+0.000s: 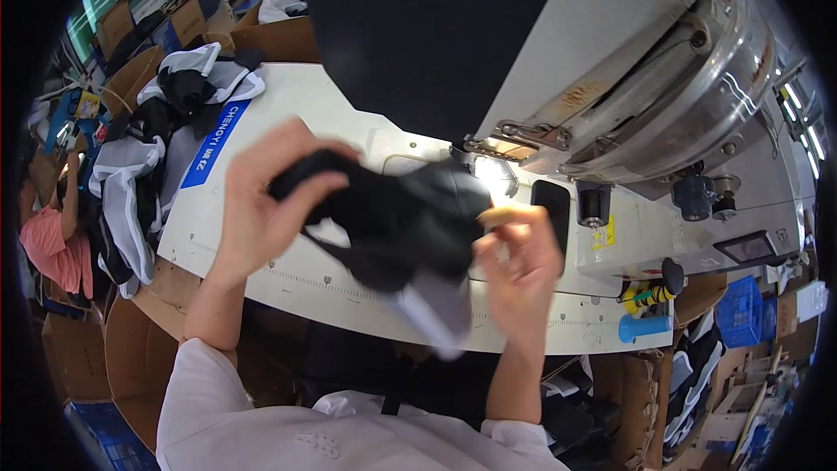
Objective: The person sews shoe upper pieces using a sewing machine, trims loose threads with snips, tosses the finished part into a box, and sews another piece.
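1. The left hand (268, 196) grips a blurred black fabric piece with pale-grey panel (401, 227); the right hand (520, 266) curls at its right edge — gripping or not, I cannot tell.
2. The piece is between both hands, above a white, curved-edge table (292, 105).
3. Around: pale-grey sewing machine (602, 26), black-and-white fabric pile (126, 166), blue plastic crate (739, 312).

Blue crate (739, 312), cardboard box (71, 356), person in pink (57, 244)
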Demonstrator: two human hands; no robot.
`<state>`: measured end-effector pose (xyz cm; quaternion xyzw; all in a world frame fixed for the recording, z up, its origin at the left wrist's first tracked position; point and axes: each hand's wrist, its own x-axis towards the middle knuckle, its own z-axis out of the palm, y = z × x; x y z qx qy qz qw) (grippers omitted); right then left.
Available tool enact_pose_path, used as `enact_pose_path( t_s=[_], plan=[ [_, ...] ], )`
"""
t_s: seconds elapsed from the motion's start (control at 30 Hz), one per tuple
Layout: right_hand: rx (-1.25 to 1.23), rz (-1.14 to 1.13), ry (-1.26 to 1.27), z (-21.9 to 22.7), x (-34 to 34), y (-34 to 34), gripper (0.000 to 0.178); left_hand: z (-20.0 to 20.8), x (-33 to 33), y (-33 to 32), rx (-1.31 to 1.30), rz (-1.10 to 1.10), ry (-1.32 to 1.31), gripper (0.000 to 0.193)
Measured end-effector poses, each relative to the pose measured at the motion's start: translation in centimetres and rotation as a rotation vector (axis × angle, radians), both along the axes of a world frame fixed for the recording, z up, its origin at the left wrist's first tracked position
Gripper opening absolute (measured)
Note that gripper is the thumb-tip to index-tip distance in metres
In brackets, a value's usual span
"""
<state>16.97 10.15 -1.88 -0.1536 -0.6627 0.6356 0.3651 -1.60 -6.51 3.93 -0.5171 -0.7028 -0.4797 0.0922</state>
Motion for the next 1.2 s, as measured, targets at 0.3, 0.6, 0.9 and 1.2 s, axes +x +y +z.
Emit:
enact_pose_path(
  t_s=[0.3,0.6,0.9,1.2],
  plan=[
    [0.292,0.290,-0.192,-7.0,-2.2,15.3,0.022,-7.9,-3.2,9.9,0.246,0.030,0.690,0.035],
    [-0.595,0.654,0.459,-11.3,-5.4,13.2,0.013,-6.2,1.4,8.3,0.366,-0.284,0.661,0.039],
    [-0.617,0.141,0.143,-8.9,-3.4,10.1,0.014,-4.3,0.7,6.8,0.302,-0.310,0.817,0.023],
    [-0.554,0.449,0.359,-11.0,-4.8,12.3,0.022,-3.9,1.0,7.1,0.306,-0.293,0.812,0.026]
  ],
)
